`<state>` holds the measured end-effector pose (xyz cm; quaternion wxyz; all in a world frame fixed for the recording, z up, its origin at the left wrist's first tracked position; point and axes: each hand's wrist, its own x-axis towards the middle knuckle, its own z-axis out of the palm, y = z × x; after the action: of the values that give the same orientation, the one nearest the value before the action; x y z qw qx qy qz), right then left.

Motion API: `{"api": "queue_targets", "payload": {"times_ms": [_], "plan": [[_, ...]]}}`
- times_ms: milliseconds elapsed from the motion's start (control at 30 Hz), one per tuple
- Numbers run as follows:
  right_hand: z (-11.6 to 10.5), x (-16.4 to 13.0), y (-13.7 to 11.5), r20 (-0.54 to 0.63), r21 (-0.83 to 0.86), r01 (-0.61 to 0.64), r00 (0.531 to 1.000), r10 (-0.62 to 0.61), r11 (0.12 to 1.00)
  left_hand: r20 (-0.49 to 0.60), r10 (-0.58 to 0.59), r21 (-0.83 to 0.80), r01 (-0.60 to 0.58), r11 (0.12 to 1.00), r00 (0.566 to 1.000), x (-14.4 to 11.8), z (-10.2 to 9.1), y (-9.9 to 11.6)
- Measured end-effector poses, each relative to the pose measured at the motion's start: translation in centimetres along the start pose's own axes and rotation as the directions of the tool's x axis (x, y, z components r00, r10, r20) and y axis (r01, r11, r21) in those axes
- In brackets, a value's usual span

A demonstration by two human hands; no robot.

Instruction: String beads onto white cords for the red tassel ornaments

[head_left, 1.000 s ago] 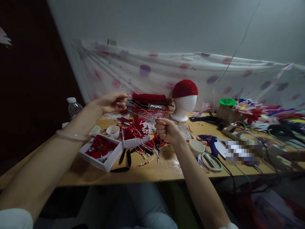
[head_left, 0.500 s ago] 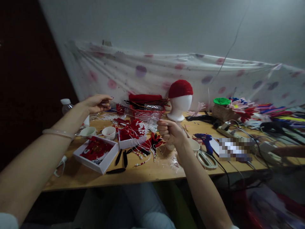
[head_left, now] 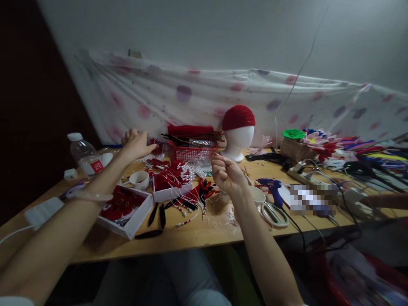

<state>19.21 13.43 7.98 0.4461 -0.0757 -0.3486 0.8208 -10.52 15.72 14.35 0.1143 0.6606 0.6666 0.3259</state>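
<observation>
Through the head camera I have both hands raised over the surface [head_left: 191, 239], apart from each other. My left hand [head_left: 138, 145] is up at the back left, between the bottle [head_left: 83, 156] and the red basket [head_left: 193, 153]. Its fingers are loosely bent, with one digit pointing toward the basket; I see nothing in its grasp, though a thin thread would be hard to make out at this blur. My right hand [head_left: 228, 173] is nearer the middle, fingers curled in and thumb against the forefinger. I can't tell whether anything is pinched there.

The basket sits at the back of the surface, between my hands as I view them, piled with red and dark stems. In front of it lie white beads [head_left: 188, 173] and, closer to me, strings tipped with small coloured beads. The beads bunch over a small box [head_left: 168, 194] of red pieces; a larger box [head_left: 138, 217] stands at its left, partly behind my left forearm. A cup [head_left: 139, 182] is just behind the boxes.

Behind my right hand stands a white head [head_left: 236, 142] in a red cap [head_left: 239, 117]. Right of my right forearm are a second cup [head_left: 259, 196], the scissors and a blue glue gun [head_left: 274, 191].
</observation>
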Motion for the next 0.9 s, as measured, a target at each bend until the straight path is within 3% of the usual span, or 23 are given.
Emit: {"api": "queue_targets", "payload": {"times_ms": [67, 133, 167, 200, 300, 433, 533, 767, 900], "plan": [[0.6, -0.1, 0.4, -0.009, 0.029, 0.033, 0.999, -0.033, 0.999, -0.083, 0.026, -0.029, -0.028, 0.999, 0.996, -3.3, 0.7, 1.3], [1.3, -0.3, 0.8, -0.024, 0.065, 0.072, 0.997, -0.071, 0.995, -0.056, 0.076, -0.347, -0.091, 0.934, 0.996, -7.8, 2.8, 2.6], [1.6, -0.4, 1.1, -0.034, 0.083, 0.091, 0.996, -0.088, 0.992, -0.047, 0.061, -0.518, -0.077, 0.852, 0.997, -10.3, 4.3, 3.1], [2.0, -0.6, 1.4, -0.046, 0.102, 0.109, 0.993, -0.104, 0.989, 0.033, 0.046, -0.653, -0.013, 0.757, 0.998, -12.5, 6.1, 3.6], [3.0, -0.9, 2.3, -0.091, 0.158, 0.144, 0.987, -0.131, 0.977, 0.128, -0.042, -0.870, 0.133, 0.475, 0.991, -17.1, 11.0, 4.6], [3.7, -0.9, 3.4, -0.148, 0.230, 0.161, 0.980, -0.129, 0.960, 0.212, -0.070, -0.960, 0.221, 0.171, 0.975, -17.8, 13.9, 5.2], [3.9, -0.6, 4.0, -0.174, 0.278, 0.174, 0.976, -0.128, 0.945, 0.257, -0.091, -0.964, 0.262, 0.043, 0.962, -17.3, 14.2, 5.4], [4.1, -0.6, 4.3, -0.216, 0.352, 0.212, 0.966, -0.141, 0.911, 0.302, -0.097, -0.952, 0.295, -0.086, 0.948, -17.6, 14.5, 5.2], [4.0, -0.5, 4.5, -0.231, 0.363, 0.212, 0.964, -0.133, 0.907, 0.265, -0.107, -0.964, 0.260, -0.057, 0.958, -17.6, 14.7, 5.1]]}}
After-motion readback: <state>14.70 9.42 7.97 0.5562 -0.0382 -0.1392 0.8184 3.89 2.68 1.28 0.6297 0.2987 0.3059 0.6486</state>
